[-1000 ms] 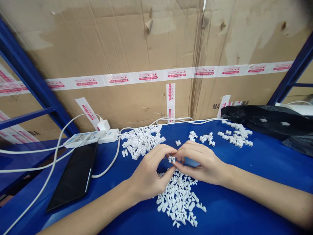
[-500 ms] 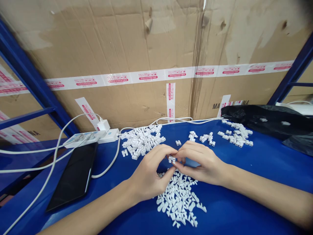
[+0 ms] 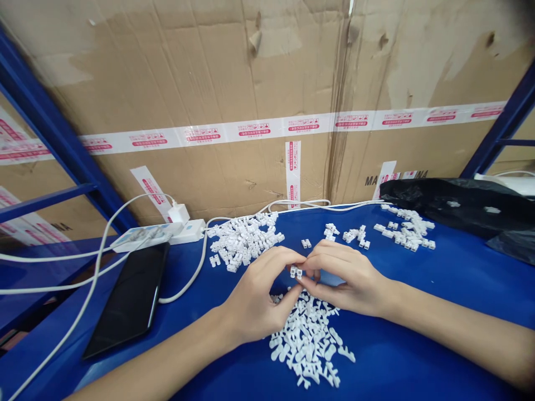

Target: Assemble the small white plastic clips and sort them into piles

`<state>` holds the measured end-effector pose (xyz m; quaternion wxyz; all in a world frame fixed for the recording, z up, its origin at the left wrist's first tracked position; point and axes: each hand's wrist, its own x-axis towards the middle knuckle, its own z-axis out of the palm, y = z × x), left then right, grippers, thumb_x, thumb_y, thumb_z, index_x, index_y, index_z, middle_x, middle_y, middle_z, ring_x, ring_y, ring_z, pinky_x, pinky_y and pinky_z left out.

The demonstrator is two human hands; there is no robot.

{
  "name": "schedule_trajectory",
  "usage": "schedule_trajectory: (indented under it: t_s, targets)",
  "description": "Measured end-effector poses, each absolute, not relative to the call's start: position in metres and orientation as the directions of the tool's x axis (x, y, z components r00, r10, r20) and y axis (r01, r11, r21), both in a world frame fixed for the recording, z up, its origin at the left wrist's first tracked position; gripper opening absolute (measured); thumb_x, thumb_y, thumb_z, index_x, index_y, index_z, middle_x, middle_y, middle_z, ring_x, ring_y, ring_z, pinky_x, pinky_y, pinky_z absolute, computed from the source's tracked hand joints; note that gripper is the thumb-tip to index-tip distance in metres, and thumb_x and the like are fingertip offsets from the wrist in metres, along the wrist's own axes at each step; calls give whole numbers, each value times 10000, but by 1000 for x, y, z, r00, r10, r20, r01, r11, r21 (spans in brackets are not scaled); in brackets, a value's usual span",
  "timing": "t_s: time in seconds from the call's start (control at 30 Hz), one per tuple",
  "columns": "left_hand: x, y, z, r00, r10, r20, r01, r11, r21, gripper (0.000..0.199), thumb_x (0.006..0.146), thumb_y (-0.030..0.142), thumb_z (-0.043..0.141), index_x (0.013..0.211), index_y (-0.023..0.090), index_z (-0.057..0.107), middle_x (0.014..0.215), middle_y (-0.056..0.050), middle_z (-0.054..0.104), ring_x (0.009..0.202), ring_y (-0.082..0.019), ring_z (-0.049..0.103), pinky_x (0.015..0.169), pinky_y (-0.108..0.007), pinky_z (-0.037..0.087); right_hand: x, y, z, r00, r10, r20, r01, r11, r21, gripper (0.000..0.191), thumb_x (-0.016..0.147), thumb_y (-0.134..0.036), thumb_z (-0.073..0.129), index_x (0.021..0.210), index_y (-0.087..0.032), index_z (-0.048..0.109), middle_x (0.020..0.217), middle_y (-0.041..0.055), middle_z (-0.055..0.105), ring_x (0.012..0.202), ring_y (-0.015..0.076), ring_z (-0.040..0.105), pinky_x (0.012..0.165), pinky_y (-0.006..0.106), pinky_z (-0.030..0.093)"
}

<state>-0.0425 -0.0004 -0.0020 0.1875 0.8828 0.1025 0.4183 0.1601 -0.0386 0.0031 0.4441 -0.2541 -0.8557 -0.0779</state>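
Observation:
My left hand [image 3: 259, 295] and my right hand [image 3: 346, 278] meet above the blue tabletop [image 3: 418, 289], fingertips together. Both pinch a small white plastic part [image 3: 296, 272], a double-slotted block partly hidden by my fingers. Just below my hands lies a heap of loose white plastic pieces [image 3: 309, 342], elongated and forked. To the left of my hands sits a larger pile of white blocks [image 3: 244, 239]. A small pair of blocks [image 3: 306, 243] stands just beyond my fingertips, and more blocks [image 3: 403, 233] lie scattered to the right.
A black phone [image 3: 129, 301] lies left of my left hand, next to a white power strip [image 3: 146, 236] with a charger [image 3: 179, 213] and white cables. A black plastic bag [image 3: 451, 206] lies at the far right. Taped cardboard boxes [image 3: 267, 83] and blue shelf uprights [image 3: 54, 133] stand behind.
The view has drifted slightly. My hands stay together on the same white part, with only small finger movement.

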Motion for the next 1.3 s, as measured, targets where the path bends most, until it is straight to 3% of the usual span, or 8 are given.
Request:
schedule_trajectory:
  t_s: [0.8, 1.3]
  targets:
    - [-42, 1, -4, 616, 315, 722, -12, -913, 409, 393, 804, 19, 631, 1171, 147, 570, 1043, -74, 641, 958, -179, 615, 848, -339, 523, 160, -39, 2, -487, 371, 791, 499, 861, -97, 38, 928, -127, 612, 924, -162, 600, 710, 6, 594, 655, 125, 517, 635, 270, 443]
    - [-44, 4, -8, 606, 322, 727, 4, -916, 402, 299, 832, 39, 640, 1096, 166, 582, 965, -56, 649, 890, -178, 615, 788, -333, 513, 162, -38, 2, -506, 411, 759, 520, 847, -111, 34, 947, -142, 587, 925, -167, 592, 708, 7, 592, 664, 131, 525, 645, 276, 445]
